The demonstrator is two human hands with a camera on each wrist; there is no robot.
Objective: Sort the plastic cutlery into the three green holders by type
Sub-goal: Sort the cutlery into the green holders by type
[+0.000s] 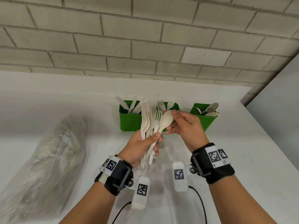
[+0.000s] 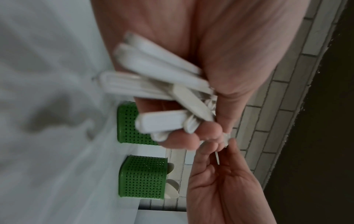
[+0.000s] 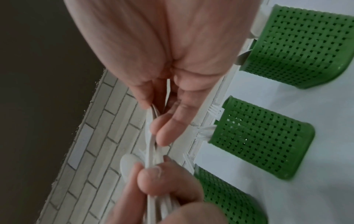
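Note:
My left hand [image 1: 145,143] grips a bundle of cream plastic forks [image 1: 146,117] and one spoon by their handles [image 2: 159,75], above the white counter. My right hand [image 1: 182,125] pinches the bowl of that spoon [image 1: 166,119] between thumb and fingers [image 3: 168,130]. Behind the hands stand three green holders. The left holder [image 1: 129,120] has knives in it, the middle holder [image 1: 174,106] has forks, and the right holder [image 1: 204,120] has spoons.
A crumpled clear plastic bag [image 1: 48,159] with more cutlery lies on the white counter [image 1: 242,143] at the left. A grey brick wall [image 1: 145,38] rises behind the holders. The counter's edge runs along the right.

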